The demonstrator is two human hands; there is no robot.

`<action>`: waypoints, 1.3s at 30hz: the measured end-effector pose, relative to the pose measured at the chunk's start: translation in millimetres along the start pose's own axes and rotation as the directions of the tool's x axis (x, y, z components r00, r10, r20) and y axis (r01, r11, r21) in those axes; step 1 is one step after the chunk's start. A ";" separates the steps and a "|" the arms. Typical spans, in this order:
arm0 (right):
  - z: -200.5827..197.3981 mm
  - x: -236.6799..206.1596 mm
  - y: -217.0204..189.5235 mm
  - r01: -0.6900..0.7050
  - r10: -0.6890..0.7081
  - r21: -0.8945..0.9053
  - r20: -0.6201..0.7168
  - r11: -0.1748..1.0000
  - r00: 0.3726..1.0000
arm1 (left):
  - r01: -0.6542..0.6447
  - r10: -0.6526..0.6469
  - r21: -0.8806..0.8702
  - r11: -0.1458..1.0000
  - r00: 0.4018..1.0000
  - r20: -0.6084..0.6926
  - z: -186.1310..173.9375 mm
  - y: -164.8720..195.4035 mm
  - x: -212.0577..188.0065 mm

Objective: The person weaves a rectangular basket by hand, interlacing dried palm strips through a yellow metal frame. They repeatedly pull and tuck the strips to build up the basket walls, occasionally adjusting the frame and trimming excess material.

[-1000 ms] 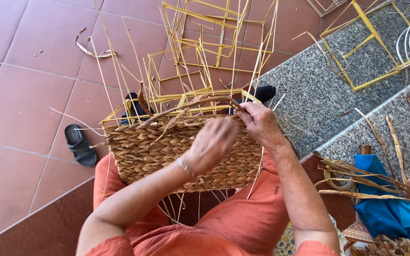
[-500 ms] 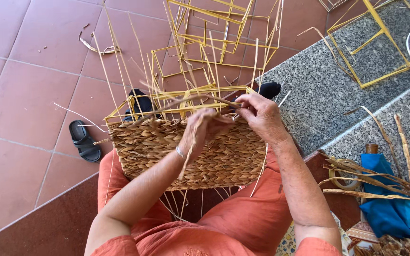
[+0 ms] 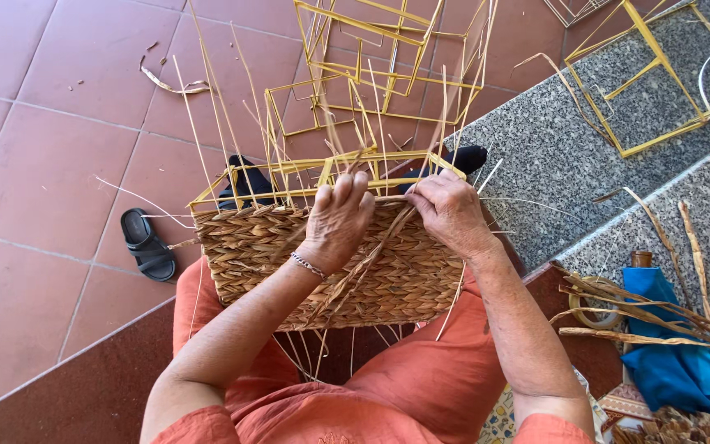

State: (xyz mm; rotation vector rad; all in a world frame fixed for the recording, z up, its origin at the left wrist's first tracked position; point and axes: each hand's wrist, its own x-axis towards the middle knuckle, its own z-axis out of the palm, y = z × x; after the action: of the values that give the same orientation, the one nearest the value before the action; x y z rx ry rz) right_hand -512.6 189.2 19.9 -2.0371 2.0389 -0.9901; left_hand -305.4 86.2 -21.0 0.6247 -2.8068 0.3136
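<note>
A half-woven straw basket (image 3: pixel 273 255) on a yellow wire frame (image 3: pixel 240 182) rests on my lap, with thin upright stakes sticking out of its top. My left hand (image 3: pixel 337 220) grips the basket's upper edge with its fingers curled over the weave. My right hand (image 3: pixel 451 212) sits just to the right of it, pinching a flat dried fibre strand (image 3: pixel 363 263) that runs diagonally down across the woven side. A thin bracelet is on my left wrist.
More empty yellow wire frames (image 3: pixel 388 49) stand on the red tile floor ahead, and another (image 3: pixel 643 78) lies on the grey granite step. A black sandal (image 3: pixel 146 243) lies at left. Dried fibre bundles (image 3: pixel 651 316) and a blue cloth (image 3: pixel 671 362) sit at right.
My left hand has moved up from the basket's side to its top edge, next to my right hand. The view has shifted slightly closer to the basket.
</note>
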 end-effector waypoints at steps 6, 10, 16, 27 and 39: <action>12.8 1.4 -0.2 -0.073 0.077 0.029 -0.161 0.997 0.984 | -0.130 0.139 0.075 0.989 0.982 -0.130 3.5 16.3 -38.0; 21.4 -5.4 -1.4 -0.169 0.175 0.050 -0.198 0.984 0.964 | 0.021 -0.004 -0.034 0.999 0.908 0.419 2.3 3.1 -44.4; 41.2 -6.3 2.1 0.153 -0.215 -0.258 -0.229 0.954 0.949 | 0.123 -0.114 0.023 0.992 0.967 -0.230 -41.9 -16.4 -54.6; 0.3 2.3 -15.8 0.021 -0.025 0.140 0.026 0.990 0.999 | 0.088 -0.059 -0.261 0.961 0.991 0.118 -6.1 24.5 -18.1; 17.1 7.4 -11.9 -0.002 0.002 0.028 -0.008 1.000 1.000 | 0.109 -0.133 -0.098 0.989 0.945 -0.299 -95.3 -10.2 -10.8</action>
State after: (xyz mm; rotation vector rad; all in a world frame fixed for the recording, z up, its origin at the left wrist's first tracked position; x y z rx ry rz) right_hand -494.7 177.2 15.2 -2.0207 2.0185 -1.0221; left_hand -273.1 106.2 67.6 0.6648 -2.4608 0.2487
